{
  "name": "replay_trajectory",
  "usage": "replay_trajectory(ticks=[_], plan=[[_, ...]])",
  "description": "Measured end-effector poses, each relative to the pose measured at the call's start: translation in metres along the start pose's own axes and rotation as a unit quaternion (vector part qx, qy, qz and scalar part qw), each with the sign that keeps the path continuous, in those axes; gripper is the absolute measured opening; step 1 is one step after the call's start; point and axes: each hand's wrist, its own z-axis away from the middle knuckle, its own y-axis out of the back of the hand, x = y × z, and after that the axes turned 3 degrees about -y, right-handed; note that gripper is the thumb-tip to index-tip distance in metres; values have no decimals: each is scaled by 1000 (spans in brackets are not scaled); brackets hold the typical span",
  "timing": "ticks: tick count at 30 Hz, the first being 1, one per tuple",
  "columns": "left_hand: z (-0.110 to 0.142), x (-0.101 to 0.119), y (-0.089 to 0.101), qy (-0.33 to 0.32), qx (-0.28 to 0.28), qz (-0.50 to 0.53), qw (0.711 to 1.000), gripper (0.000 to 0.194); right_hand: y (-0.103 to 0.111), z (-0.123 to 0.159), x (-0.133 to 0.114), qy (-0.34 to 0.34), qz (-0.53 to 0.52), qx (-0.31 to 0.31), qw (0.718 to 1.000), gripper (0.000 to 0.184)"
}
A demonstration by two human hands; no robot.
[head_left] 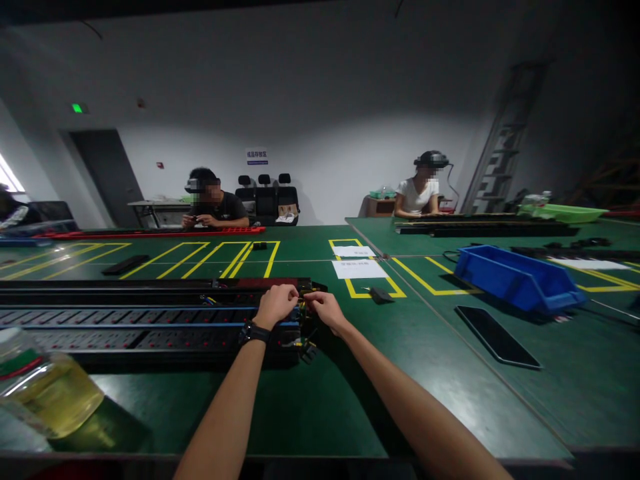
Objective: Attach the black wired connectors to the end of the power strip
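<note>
Long black strips (150,339) with rows of slots and small red dots lie side by side on the green table, reaching leftward. At their right end, yellow and dark wires come out, and a small dark connector (309,351) hangs off the nearer strip. My left hand (277,305), with a black watch on the wrist, rests over this end, its fingertips pinched on a thin wire. Facing it from the right, my right hand (326,309) is also closed in a pinch on a wire. The fingertips nearly meet, so the exact grip is partly hidden.
A bottle of yellow liquid (55,393) stands at the near left. To the right are a blue bin (515,277), a black phone (497,335) and a small black part (381,295). Paper sheets (359,269) lie ahead. Two people sit across the table.
</note>
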Motion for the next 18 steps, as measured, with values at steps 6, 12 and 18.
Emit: replay_trajectory(ticks=[6,12,18], plan=[[-1,-1,-1,-13,-5,4,1000,24,2,3,-6,-36,-20,-11,999,43],[-2,0,-4,-26,-1,-2,1000,27,3,5,-10,-60,-71,-5,996,40],[-1,2,-4,-3,-7,-25,1000,24,3,6,-10,-65,-74,-16,995,41]])
